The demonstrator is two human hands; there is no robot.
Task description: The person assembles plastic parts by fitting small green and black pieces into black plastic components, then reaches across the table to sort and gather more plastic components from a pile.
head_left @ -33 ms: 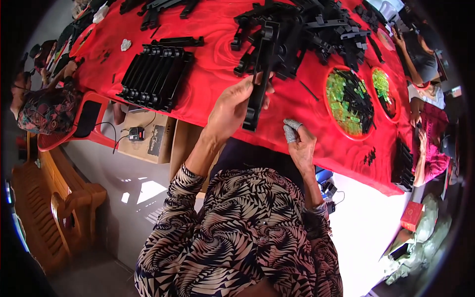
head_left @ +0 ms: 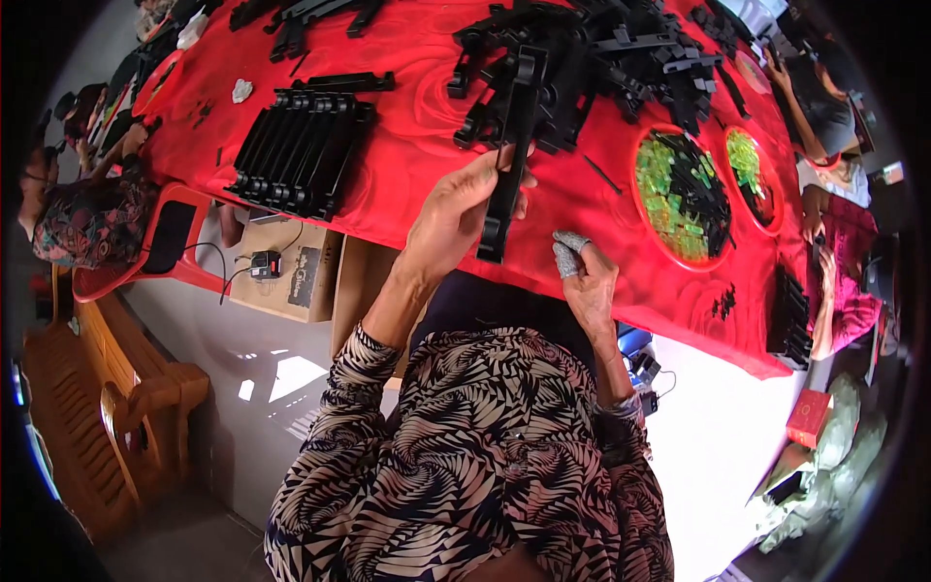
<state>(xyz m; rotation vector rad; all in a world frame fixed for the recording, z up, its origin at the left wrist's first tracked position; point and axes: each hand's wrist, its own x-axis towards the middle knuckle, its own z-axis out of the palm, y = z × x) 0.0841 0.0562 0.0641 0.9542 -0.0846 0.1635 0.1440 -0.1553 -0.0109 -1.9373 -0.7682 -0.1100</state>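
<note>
My left hand (head_left: 454, 206) is closed round a long black plastic bar (head_left: 511, 160) with moulded, rounded ends. The bar stands tilted above the table's front edge, its upper end overlapping a heap of black parts (head_left: 621, 58). To the right and lower, my right hand (head_left: 590, 283) has its fingers curled in, thumb and forefinger close together under grey wrapping (head_left: 569, 242). Whether anything small sits between them is hidden. A row of similar black bars (head_left: 303, 150) lies side by side on the red cloth to the left.
On the red tablecloth (head_left: 407, 116), two red-rimmed bowls (head_left: 638, 199) hold yellow-green pieces and black strips. A thin black rod (head_left: 603, 175) lies near the larger one. Left stand a red chair (head_left: 184, 276) and a cardboard box (head_left: 320, 291). Other people (head_left: 92, 213) sit around the table.
The black bar in my left hand has turned slightly. My right hand stays almost where it was, and the whole view has shifted a little.
</note>
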